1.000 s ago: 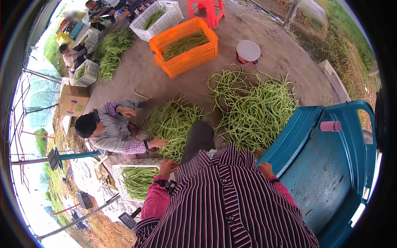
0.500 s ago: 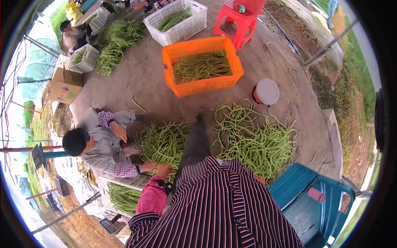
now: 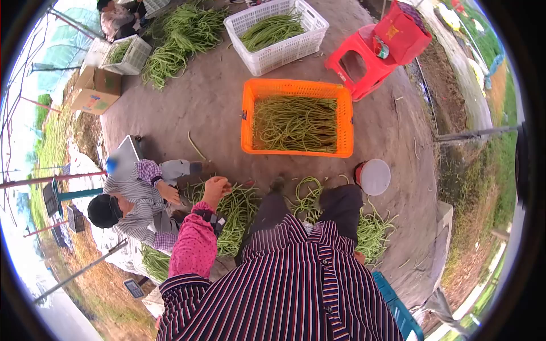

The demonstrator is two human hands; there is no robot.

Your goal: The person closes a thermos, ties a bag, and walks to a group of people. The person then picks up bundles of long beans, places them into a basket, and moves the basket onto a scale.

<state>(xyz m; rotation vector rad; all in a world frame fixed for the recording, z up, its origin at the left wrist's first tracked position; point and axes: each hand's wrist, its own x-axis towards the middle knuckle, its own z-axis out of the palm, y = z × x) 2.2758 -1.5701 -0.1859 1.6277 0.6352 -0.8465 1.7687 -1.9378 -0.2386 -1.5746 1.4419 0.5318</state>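
My left hand (image 3: 216,186) is raised on its pink sleeve above a pile of long green beans (image 3: 236,211) on the ground. Its fingers are curled and I see nothing in them. My right hand (image 3: 359,258) is almost wholly hidden behind my striped shirt, beside a second bean pile (image 3: 372,232). My dark-trousered legs stretch forward between the two piles. A seated person in a striped shirt (image 3: 136,202) works at the left pile, one hand close to mine.
An orange crate (image 3: 245,122) of beans lies straight ahead, a white crate (image 3: 284,57) of beans beyond it. A red stool (image 3: 364,68) stands far right, a white-lidded tub (image 3: 373,177) near my right leg. Cardboard box (image 3: 94,91), more bean heaps and crates far left.
My view has swung forward and left; the blue chair has slid almost out of sight. My left hand has lifted off the bean pile and risen. My legs now stretch ahead.
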